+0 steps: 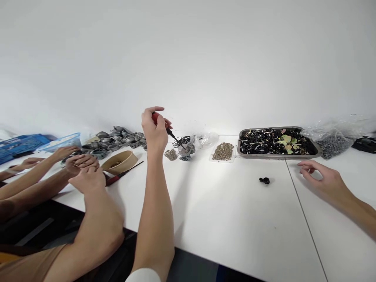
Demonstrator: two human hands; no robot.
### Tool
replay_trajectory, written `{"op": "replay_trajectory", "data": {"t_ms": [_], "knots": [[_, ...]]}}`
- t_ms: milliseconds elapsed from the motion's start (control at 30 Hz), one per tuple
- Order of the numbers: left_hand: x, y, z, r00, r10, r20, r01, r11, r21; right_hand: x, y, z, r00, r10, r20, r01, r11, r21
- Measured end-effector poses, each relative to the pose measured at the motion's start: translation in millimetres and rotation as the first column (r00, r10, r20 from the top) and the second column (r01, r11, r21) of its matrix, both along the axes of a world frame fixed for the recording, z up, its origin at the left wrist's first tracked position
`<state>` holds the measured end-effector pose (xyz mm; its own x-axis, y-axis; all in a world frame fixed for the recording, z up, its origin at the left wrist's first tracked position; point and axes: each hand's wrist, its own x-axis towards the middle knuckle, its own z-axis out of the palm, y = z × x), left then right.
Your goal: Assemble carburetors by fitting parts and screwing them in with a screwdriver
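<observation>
My left hand (155, 127) is closed around the red handle of a screwdriver (170, 133). Its dark shaft slants down to the right, with the tip at a small cluster of grey metal parts (187, 150) on the table; whether it touches is too small to tell. On the right, my right hand (323, 178) hovers low over the tabletop, loosely curved with fingers apart and nothing visible in it. A small black part (264, 180) lies to its left. Just beyond that hand is a dark tray (282, 156) heaped with black and yellowish pieces.
Small brass-coloured pieces fill a shallow clear tray (222, 152). A small tub of pieces (170, 155) stands by the metal parts. Left are a tan bowl (129, 158), another red-handled screwdriver (117, 178), grey castings (114, 139) and co-workers' hands (88, 172). A plastic bag (336, 143) lies far right.
</observation>
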<state>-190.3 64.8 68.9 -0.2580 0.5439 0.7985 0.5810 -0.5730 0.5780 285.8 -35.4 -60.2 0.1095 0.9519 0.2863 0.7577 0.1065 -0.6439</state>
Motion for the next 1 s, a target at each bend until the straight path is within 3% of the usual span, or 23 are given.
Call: {"op": "replay_trajectory", "data": {"t_ms": [133, 267, 367, 433, 533, 667, 800, 1000], "knots": [[0, -25, -34.2, 0.973, 0.134, 0.19, -0.13, 0.991, -0.031, 4, 3, -8.3, 0.998, 0.067, 0.014, -0.067, 0.998, 0.0], [1, -57, -71.8, 0.952, 0.246, 0.184, -0.222, 0.965, -0.142, 5, 3, -15.7, 0.989, 0.151, 0.001, -0.151, 0.988, -0.042], [-1, -81, -89.8, 0.95, 0.29, 0.111, -0.25, 0.927, -0.279, 4, 2, -14.0, 0.984, 0.181, -0.005, -0.181, 0.982, -0.06], [-5, -100, -98.1, 0.946, 0.324, 0.024, -0.291, 0.878, -0.38, 2, 1, -10.5, 0.983, 0.181, -0.008, -0.181, 0.982, -0.061], [-14, -130, -112.2, 0.922, 0.356, -0.15, -0.379, 0.76, -0.528, 2, 0, -5.4, 0.984, 0.174, -0.042, -0.177, 0.979, -0.1], [-20, -154, -133.9, 0.906, 0.239, -0.351, -0.422, 0.598, -0.681, 4, 0, -5.6, 0.981, 0.182, -0.072, -0.191, 0.972, -0.14], [-18, -152, -142.7, 0.87, 0.085, -0.486, -0.463, 0.481, -0.744, 6, 2, -10.4, 0.973, 0.223, -0.064, -0.229, 0.965, -0.124], [-15, -142, -136.1, 0.82, 0.085, -0.566, -0.554, 0.367, -0.747, 11, 3, -10.1, 0.972, 0.23, -0.049, -0.235, 0.965, -0.115]]}}
